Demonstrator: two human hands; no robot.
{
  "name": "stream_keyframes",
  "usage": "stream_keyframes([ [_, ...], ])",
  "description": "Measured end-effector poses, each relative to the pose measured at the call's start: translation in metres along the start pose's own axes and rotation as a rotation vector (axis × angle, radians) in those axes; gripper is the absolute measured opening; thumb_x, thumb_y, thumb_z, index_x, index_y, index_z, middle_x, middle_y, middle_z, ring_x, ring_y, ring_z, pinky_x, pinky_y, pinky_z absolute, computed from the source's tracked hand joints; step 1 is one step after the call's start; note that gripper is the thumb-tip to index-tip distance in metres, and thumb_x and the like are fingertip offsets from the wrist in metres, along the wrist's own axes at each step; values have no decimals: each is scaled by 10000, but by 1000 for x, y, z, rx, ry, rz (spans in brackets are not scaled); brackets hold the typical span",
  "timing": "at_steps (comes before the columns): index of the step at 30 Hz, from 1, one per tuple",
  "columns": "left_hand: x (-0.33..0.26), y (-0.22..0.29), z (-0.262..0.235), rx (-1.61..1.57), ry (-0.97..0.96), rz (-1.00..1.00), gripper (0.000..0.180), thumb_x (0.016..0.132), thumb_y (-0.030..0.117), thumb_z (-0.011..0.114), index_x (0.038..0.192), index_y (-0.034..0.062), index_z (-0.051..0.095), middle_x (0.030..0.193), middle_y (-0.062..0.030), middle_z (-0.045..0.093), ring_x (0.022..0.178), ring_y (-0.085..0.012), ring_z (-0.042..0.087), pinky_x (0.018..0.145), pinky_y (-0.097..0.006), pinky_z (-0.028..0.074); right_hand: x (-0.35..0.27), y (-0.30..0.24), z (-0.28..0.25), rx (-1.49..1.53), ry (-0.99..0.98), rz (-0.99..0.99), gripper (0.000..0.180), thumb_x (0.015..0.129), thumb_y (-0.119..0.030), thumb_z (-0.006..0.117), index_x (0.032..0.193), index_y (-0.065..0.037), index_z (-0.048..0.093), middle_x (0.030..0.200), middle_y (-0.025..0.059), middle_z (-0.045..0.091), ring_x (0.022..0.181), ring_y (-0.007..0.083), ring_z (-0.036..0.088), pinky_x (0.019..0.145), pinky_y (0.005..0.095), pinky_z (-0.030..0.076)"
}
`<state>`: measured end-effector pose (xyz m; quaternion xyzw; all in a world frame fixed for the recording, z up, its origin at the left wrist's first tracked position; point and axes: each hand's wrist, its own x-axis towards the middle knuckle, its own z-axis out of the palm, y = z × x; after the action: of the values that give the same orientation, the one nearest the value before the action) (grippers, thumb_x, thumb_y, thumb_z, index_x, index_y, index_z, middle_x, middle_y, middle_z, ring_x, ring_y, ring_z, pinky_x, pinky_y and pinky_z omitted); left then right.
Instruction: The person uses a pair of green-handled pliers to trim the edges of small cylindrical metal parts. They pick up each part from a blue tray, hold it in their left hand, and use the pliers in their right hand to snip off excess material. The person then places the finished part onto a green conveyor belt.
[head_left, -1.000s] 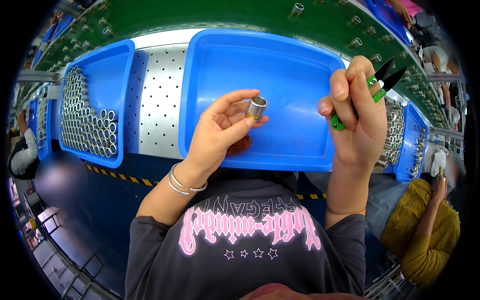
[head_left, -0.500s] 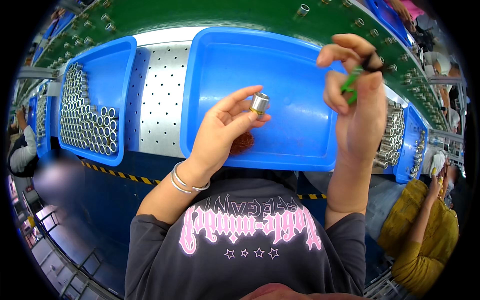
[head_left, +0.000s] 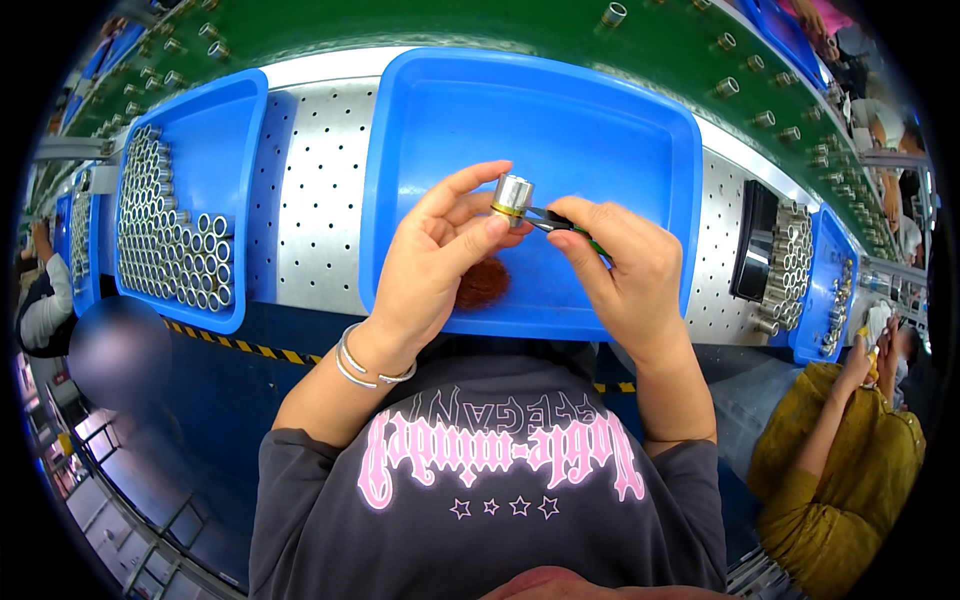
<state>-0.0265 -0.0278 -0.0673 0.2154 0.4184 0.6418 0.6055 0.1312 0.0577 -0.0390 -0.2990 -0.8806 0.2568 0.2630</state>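
Between the thumb and fingers of my left hand (head_left: 440,240) is a short silver metal sleeve (head_left: 513,196) with a yellowish ring round its lower end. I hold it above the large blue tray (head_left: 600,110). My right hand (head_left: 628,270) is closed round a small green-handled tool (head_left: 548,219) with two dark prongs; its exact kind is hard to make out. The prongs meet the sleeve's lower end at the yellowish ring. Below my left hand, a reddish-brown tangled wad (head_left: 483,284) lies in the tray.
On the left, a blue tray (head_left: 247,200) holds rows of metal sleeves. A black box-shaped object (head_left: 755,240) stands right of the large tray, beside more stacked sleeves (head_left: 792,265). Beyond runs a green conveyor belt (head_left: 480,28) carrying scattered sleeves. A person in mustard clothing (head_left: 850,470) works at right.
My right hand has come down and left from above the tray's right side, bringing the green-handled tool to the sleeve. My left hand with the sleeve has shifted slightly left.
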Motion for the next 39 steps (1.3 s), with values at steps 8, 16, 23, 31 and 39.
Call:
stream_keyframes([
  [8, -1, -1, 2, -3, -5, 27, 453, 830, 44, 600, 1250, 3, 436, 1073, -129, 578, 958, -174, 583, 857, -281, 469, -3, 0, 1, 51, 22, 2, 127, 791, -187, 642, 852, -75, 633, 630, 57, 574, 528, 210, 548, 472, 299, 408],
  [16, -3, 0, 5, -4, 13, 26, 450, 815, 0, 602, 1238, -9, 446, 1055, -131, 581, 949, -171, 587, 847, -265, 468, -6, 1, 3, 122, 44, 35, 126, 786, -183, 650, 832, -66, 642, 601, 61, 558, 504, 207, 534, 453, 302, 394],
  [23, -5, -2, 9, 23, 13, 25, 445, 817, 3, 601, 1234, -8, 448, 1048, -130, 583, 944, -172, 589, 835, -262, 471, -11, 3, 0, 117, 34, 40, 127, 784, -180, 653, 841, -67, 642, 612, 59, 563, 511, 206, 538, 457, 299, 396],
  [31, -4, 2, 20, -82, 4, -84, 438, 835, 33, 586, 1242, 5, 427, 1085, -115, 562, 960, -173, 583, 832, -270, 471, -15, 2, -2, 379, 64, 139, 164, 743, -156, 691, 849, -50, 625, 790, 82, 643, 644, 229, 624, 570, 265, 479],
  [39, -3, -6, 29, 26, -39, -95, 419, 847, 72, 582, 1232, 18, 428, 1125, -104, 533, 959, -167, 574, 853, -284, 462, -21, 16, -3, 340, 114, 63, 196, 663, -12, 665, 850, -44, 615, 827, 95, 615, 718, 230, 621, 592, 273, 483],
])
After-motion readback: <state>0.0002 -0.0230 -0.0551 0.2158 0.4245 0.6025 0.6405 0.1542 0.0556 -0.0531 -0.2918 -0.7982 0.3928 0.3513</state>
